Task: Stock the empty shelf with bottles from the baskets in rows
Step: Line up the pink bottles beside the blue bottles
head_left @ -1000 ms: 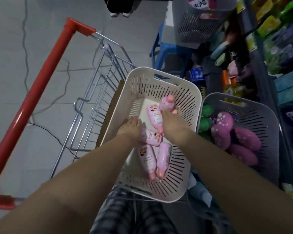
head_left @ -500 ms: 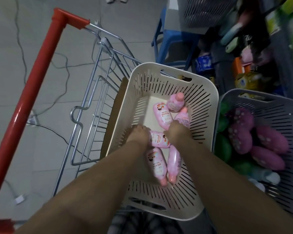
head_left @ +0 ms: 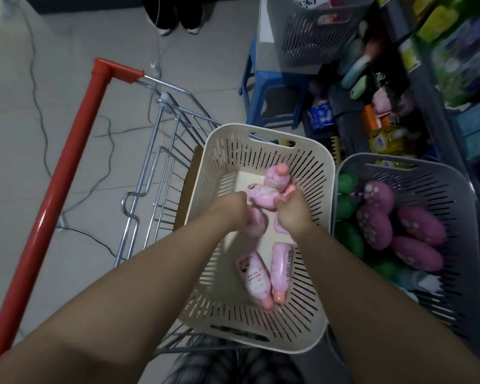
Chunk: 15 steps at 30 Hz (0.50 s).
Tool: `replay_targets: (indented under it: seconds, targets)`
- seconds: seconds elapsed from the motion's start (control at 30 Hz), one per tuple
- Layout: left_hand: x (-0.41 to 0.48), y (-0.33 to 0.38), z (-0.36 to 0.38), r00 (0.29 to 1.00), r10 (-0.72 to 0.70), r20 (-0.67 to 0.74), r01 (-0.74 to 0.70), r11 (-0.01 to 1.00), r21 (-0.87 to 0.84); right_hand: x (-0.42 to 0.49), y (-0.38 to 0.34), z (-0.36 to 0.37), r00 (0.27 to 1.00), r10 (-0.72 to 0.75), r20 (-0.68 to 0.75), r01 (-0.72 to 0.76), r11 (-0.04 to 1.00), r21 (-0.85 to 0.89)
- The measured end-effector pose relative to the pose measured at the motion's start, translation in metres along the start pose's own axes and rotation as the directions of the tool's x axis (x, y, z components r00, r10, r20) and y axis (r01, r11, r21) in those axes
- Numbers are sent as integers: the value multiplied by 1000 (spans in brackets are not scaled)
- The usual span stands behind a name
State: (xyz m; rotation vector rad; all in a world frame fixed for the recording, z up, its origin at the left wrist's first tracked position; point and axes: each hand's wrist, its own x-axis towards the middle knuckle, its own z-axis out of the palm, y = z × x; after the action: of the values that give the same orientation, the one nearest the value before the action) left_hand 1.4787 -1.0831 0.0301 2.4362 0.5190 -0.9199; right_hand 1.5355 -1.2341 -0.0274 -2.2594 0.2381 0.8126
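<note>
Both left hand [head_left: 230, 211] and right hand [head_left: 292, 215] fingers [head_left: 296, 194] grip pink bottles [head_left: 263, 195] in cream basket [head_left: 227, 156].

My one head camera looks forward and steeply down from close above into the cream basket [head_left: 225, 151], shelves [head_left: 432, 112] at its right

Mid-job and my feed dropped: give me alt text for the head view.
The left hand and right hand reach into a cream basket on a red-handled cart, each gripping blurred pink bottles; two loose bottles lie at its near end. A grey basket of purple bottles and green bottles sits to the right.
</note>
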Motion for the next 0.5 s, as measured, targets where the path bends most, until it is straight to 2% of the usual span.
replay_targets:
  seconds: [0.07, 0.23, 0.33, 0.5]
  targets:
    - [-3, 2, -8, 997, 24, -70, -33, 990, -134, -24, -24, -17, 998, -58, -35, 57, 998, -29]
    - [-9, -1, -26, 995, 39, -97, -69, 939, -336, -55, -53, -39, 981, -193, 15, 193, 981, 30]
    - [-14, 0, -36, 997, 67, -34, -74, 801, -595, -63, -61, -54, 965, -261, 13, 257, 956, 145]
    - [-40, 13, -63, 972, 233, 37, -119, 620, -775, -87, -77, -92, 967, -253, -32, 243, 880, 409]
